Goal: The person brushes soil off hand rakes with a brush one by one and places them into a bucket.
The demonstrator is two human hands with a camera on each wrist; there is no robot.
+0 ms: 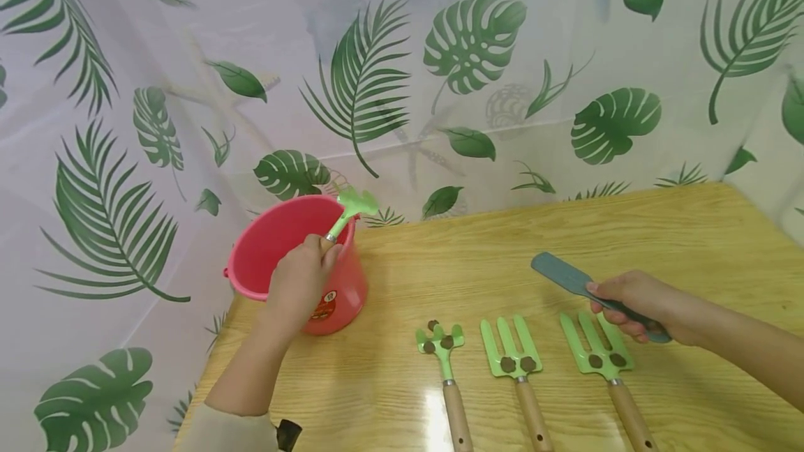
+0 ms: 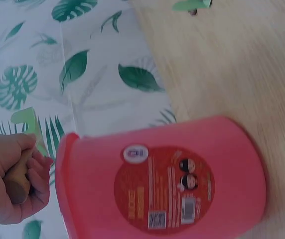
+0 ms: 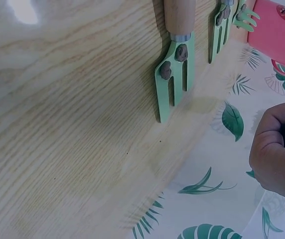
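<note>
Likely light, stiff and best held by its handle point(image 2: 18, 186), the rake point(image 1: 353, 202) is gripped by left hand point(image 1: 303, 276), scraper point(image 1: 565, 274) by right hand point(image 1: 637, 298)

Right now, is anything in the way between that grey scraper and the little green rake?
Nothing visible: in the head view, the gap between the scraper in the right hand and the rake in the left hand looks open.

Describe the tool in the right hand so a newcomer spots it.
On the wooden table, three green tools lie in a row. Near the rightmost fork, the right hand grips a flat tool. Unlike its green, wooden-handled neighbours, it is blue-grey.
</note>
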